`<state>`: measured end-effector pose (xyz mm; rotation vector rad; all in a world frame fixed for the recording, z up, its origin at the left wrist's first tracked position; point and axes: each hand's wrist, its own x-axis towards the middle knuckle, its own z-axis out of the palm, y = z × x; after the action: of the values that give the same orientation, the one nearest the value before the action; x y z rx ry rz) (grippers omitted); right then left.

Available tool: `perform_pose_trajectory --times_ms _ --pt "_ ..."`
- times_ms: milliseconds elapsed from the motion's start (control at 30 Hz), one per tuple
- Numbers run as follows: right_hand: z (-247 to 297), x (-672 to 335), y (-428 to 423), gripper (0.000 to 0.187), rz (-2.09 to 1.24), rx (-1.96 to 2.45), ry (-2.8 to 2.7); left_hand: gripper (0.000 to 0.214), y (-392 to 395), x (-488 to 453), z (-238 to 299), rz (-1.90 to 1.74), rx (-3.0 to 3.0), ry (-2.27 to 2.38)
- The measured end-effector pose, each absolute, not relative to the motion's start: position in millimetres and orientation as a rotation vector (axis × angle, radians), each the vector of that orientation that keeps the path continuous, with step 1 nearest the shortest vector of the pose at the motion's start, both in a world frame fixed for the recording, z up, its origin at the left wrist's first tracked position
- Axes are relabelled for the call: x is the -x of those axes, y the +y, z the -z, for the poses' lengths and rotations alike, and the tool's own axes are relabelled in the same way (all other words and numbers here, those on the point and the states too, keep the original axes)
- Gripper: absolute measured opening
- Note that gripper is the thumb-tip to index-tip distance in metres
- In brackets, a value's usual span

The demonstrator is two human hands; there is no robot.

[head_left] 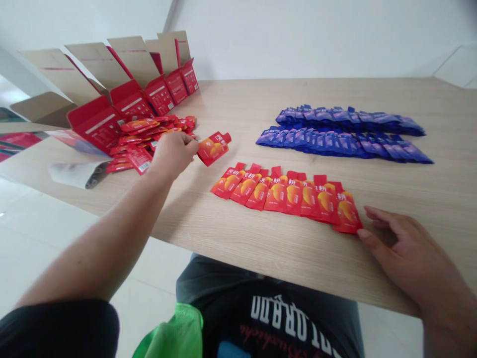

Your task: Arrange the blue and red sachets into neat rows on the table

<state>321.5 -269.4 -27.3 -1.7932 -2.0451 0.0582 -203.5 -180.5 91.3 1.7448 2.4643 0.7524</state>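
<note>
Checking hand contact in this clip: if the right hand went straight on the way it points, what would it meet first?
The right hand would meet the nearest red sachet, at the end of the row; it may already be touching.

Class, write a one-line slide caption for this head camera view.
Left hand holds a red sachet; right hand touches a row of matching sachets.

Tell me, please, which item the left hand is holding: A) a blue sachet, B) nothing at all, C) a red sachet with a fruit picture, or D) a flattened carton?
C. The left hand pinches the corner of a red sachet printed with orange fruit.
</note>
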Motion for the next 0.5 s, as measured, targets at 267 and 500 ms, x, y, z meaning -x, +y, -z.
perform_pose_trajectory --times_ms 267,500 --pt "27.1 -320.8 -269.9 0.071 -0.054 1.785 -2.047 0.016 -219.3 202.3 -29.1 -0.916 -1.100 2.029" --pt "25.6 -321.5 -269.7 0.073 -0.055 1.806 -2.047 0.019 -232.4 206.7 -36.0 -0.670 -1.237 2.076"
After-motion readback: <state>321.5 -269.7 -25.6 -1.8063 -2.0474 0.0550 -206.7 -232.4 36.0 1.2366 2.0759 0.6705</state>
